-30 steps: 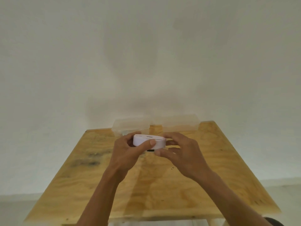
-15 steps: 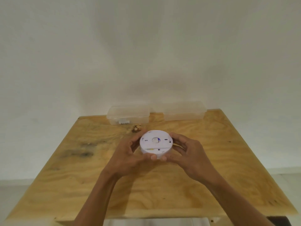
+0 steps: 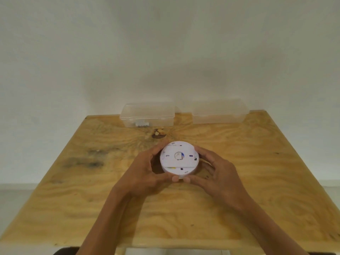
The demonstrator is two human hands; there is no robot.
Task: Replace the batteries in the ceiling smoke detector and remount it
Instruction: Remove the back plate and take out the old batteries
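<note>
- The detector point(image 3: 179, 160), a round white disc, sits in the middle of the frame over the table point(image 3: 257, 181), its flat back plate turned up toward the camera.
- The left hand point(image 3: 145, 173) cups its left side: fingers point(image 3: 156, 150) curl round the far rim and the thumb presses the near edge.
- The right hand point(image 3: 219, 173) mirrors it on the right side, fingers curled on the rim and the thumb at the near edge, just beside the left thumb.
- Whether the detector rests on the wood or is held just above it, I cannot tell.
- Two clear boxes stand at the table's far edge against the wall: the left box point(image 3: 147, 115) in the upper middle, with something small and pale inside, and the right box point(image 3: 219, 112) beside it, well apart from the hands.
</note>
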